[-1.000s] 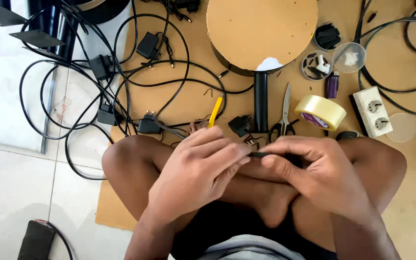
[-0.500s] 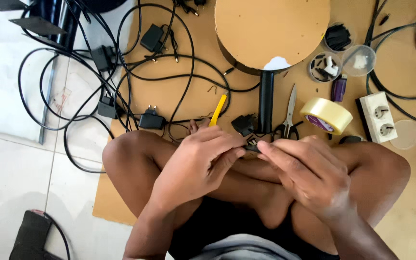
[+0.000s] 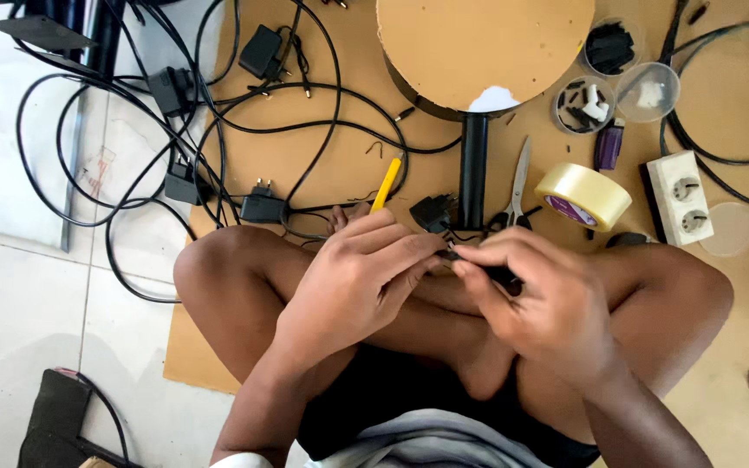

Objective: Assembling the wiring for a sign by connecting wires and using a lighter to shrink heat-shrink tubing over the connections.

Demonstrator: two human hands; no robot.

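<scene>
I sit cross-legged on a cardboard sheet [image 3: 322, 156]. My left hand [image 3: 353, 277] and my right hand [image 3: 539, 299] meet above my crossed legs and pinch a small black piece on a thin black wire [image 3: 451, 256] between their fingertips. Most of that piece is hidden by my fingers. A black power adapter [image 3: 431, 212] lies just beyond my fingertips, and a yellow-handled tool [image 3: 386, 184] lies next to it.
Several black adapters with tangled cables [image 3: 218, 130] lie at the left. A round wooden disc [image 3: 483, 48] on a black post [image 3: 473, 169], scissors [image 3: 519, 178], a tape roll [image 3: 582, 195], a white double socket [image 3: 680, 195], a purple lighter [image 3: 607, 146] and small round tubs [image 3: 584, 104] lie ahead.
Both hands have kept hold of the small black piece, with the fingertips shifting slightly. The view has drifted a little to the left.
</scene>
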